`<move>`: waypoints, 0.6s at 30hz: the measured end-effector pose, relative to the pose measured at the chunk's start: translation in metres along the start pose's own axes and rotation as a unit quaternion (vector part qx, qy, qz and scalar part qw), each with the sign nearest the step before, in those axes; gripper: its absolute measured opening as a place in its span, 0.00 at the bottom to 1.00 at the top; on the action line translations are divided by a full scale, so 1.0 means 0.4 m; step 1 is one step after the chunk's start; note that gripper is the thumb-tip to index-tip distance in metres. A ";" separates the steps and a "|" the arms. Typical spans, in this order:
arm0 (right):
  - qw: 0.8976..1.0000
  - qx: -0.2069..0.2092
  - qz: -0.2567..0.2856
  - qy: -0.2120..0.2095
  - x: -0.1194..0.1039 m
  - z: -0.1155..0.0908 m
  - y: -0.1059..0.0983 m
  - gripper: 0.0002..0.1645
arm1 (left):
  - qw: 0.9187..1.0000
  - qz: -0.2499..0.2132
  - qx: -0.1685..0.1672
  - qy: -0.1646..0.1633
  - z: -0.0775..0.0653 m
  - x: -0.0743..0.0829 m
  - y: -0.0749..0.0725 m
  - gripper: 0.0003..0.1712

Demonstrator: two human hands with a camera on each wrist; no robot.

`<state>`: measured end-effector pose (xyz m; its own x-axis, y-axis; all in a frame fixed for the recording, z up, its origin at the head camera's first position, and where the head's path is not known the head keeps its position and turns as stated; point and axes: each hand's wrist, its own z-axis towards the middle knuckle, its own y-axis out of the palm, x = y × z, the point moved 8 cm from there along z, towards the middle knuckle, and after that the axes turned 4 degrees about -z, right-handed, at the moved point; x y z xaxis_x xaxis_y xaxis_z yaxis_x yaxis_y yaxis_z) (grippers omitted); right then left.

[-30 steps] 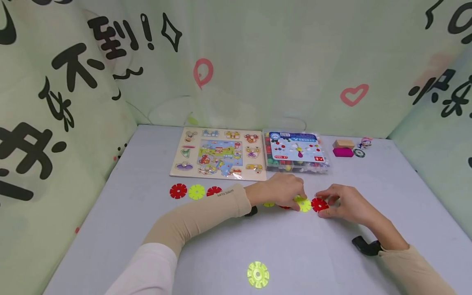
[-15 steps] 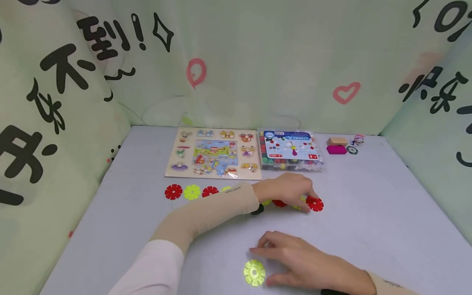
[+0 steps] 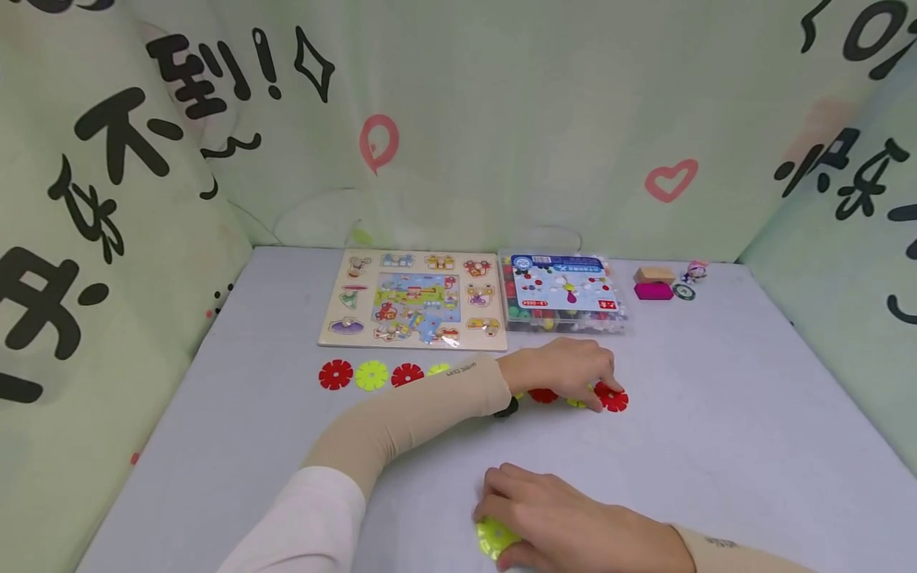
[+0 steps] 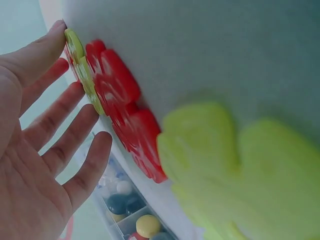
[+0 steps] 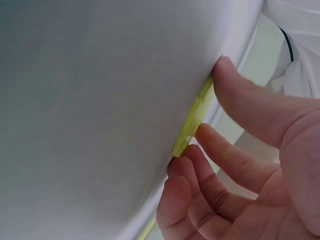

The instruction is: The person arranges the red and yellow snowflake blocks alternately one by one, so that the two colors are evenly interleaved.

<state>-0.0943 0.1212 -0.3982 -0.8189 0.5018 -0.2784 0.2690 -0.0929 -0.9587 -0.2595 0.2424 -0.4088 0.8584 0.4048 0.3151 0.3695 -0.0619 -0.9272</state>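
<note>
A row of red and yellow plastic snowflake discs lies across the table, partly hidden by the left forearm. At its right end my left hand rests with thumb and index finger at the last red snowflake disc and its yellow neighbour. The left wrist view shows that hand's fingers spread and nearly straight along the row. Near the front, my right hand grips a single yellow snowflake disc. Thumb and fingertips press its opposite edges in the right wrist view, the disc lying on the table.
Behind the row are a wooden picture puzzle board and a clear lidded box of coloured pieces. A wooden block, a magenta block, a small wheel and a figurine stand back right. Printed curtains surround the table.
My right hand left the red snowflake disc at the row's end, came towards the front and took hold of the lone yellow one. The left hand shifted slightly right along the row.
</note>
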 end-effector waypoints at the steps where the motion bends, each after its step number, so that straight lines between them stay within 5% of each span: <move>1: 1.000 0.004 -0.007 -0.002 0.000 0.001 -0.002 0.21 | 1.000 0.000 0.000 0.000 0.000 0.000 0.000 0.30; 18: 0.999 -0.018 0.009 -0.026 -0.010 -0.020 -0.003 0.18 | 1.000 0.009 -0.005 -0.014 0.004 0.006 -0.004 0.27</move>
<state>-0.0871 0.1263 -0.3954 -0.8386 0.4554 -0.2989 0.3010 -0.0699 -0.9511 -0.2587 0.2450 -0.4070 0.8548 0.4283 0.2929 0.3581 -0.0786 -0.9304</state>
